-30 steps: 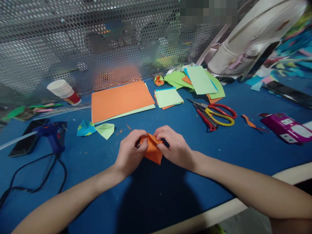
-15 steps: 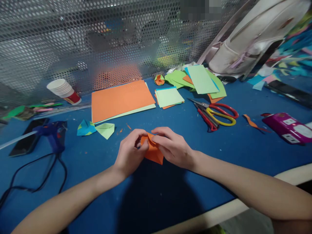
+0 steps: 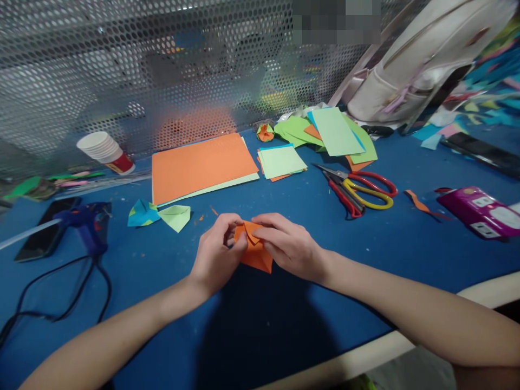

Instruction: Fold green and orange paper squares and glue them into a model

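Between my hands, above the blue tabletop, is a piece of orange paper (image 3: 257,258) with a folded flap at its upper part. My left hand (image 3: 219,249) pinches its left side between thumb and fingers. My right hand (image 3: 290,244) holds the upper right, fingertips pressed on the flap; part of the paper is hidden behind the fingers. Left of my hands lie a folded light-green paper piece (image 3: 177,217) and a folded blue-and-green one (image 3: 143,213). Beyond are a stack of large orange sheets (image 3: 203,167) and small pale-green squares (image 3: 282,162).
Scissors with red and yellow handles (image 3: 361,190) lie to the right, near a purple packet (image 3: 479,212). A blue glue gun (image 3: 89,227) with its cord rests on a phone (image 3: 40,233) at left. Paper cups (image 3: 106,153) stand by the perforated metal screen (image 3: 134,70).
The flap at the top of the orange paper now lies flatter and shows more of its surface. Both hands have stayed almost in place.
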The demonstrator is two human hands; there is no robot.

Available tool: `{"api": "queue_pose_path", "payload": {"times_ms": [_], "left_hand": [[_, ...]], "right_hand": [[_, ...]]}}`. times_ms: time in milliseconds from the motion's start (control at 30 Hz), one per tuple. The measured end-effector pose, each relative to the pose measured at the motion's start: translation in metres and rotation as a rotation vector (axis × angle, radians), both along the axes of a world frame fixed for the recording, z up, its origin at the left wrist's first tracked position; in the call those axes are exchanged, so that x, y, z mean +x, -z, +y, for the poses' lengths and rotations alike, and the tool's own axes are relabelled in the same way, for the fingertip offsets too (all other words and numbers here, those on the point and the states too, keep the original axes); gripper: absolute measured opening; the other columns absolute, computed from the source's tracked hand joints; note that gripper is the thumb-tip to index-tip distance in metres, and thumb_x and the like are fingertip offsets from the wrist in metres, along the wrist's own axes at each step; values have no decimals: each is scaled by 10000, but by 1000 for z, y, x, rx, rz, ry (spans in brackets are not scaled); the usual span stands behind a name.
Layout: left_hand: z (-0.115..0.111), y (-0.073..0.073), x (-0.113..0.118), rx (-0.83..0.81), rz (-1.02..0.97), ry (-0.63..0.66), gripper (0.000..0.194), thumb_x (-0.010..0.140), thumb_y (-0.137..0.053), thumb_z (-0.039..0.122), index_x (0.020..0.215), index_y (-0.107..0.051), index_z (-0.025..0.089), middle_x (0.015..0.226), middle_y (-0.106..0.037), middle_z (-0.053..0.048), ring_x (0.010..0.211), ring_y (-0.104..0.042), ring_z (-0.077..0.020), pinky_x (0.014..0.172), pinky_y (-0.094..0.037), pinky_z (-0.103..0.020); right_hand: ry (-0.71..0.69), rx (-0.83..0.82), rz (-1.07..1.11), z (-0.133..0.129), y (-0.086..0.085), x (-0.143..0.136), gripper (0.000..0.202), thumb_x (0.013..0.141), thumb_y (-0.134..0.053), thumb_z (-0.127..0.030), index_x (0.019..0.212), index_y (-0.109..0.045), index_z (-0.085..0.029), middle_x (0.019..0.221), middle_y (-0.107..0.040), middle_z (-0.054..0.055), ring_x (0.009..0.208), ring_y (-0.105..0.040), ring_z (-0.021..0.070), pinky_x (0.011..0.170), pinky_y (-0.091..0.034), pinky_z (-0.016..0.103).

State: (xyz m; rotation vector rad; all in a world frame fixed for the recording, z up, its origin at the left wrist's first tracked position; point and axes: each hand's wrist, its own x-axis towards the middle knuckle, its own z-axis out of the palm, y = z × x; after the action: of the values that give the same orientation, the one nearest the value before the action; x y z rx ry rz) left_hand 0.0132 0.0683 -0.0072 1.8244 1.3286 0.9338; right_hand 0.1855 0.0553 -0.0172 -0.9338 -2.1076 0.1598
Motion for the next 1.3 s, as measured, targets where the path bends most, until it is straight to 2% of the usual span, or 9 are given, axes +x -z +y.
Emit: {"api": "queue_pose_path", "payload": {"times_ms": [167, 533, 733, 833, 1033, 1300], "left_hand": [[0, -2, 1, -83, -82, 11, 139, 763, -535, 167, 892, -509, 211, 678, -551, 53, 554, -519, -71, 517, -412, -176], [0, -1, 1, -76, -62, 4, 165, 749, -548, 169, 905, -520, 214, 714, -585, 40, 613, -570, -90, 569, -462, -196], [0, -4, 4, -62, -74, -1, 167, 731, -560, 169, 887, -513, 206, 708, -584, 39, 609, -576, -86, 557, -464, -189], [0, -5, 5, -69, -103, 9, 183, 724, -569, 174, 892, -505, 204, 712, -590, 37, 616, -583, -85, 559, -469, -185], [-1, -3, 4, -67, -98, 2, 186, 736, -580, 192, 900, -494, 206, 727, -582, 36, 621, -574, -83, 563, -464, -185], [-1, 3, 1, -61, -124, 18, 235, 749, -588, 188, 942, -457, 219, 722, -549, 53, 590, -530, -71, 536, -433, -177]], "right_hand": [[22, -11, -71, 0, 0, 2, 227, 867, -397, -100, 853, -611, -174, 1019, -632, 107, 908, -613, 156, 762, -554, 272], [16, -44, -172, -1, 2, 2, 246, 877, -389, -113, 962, -617, -148, 1098, -616, 139, 954, -624, 193, 816, -552, 328], [19, 54, -176, -3, 1, 2, 248, 871, -387, -130, 972, -614, -120, 1081, -626, 161, 921, -633, 205, 797, -559, 345], [16, 76, -161, -3, -1, 1, 232, 847, -406, -132, 952, -610, -98, 1079, -623, 188, 927, -630, 222, 788, -559, 363], [1, 8, -93, -4, -6, -1, 204, 839, -420, -145, 919, -605, -112, 1059, -631, 186, 940, -628, 222, 779, -558, 356], [35, -108, 101, -4, -6, -5, 154, 891, -449, -198, 819, -580, -164, 932, -663, 116, 918, -634, 172, 772, -538, 283]]}}
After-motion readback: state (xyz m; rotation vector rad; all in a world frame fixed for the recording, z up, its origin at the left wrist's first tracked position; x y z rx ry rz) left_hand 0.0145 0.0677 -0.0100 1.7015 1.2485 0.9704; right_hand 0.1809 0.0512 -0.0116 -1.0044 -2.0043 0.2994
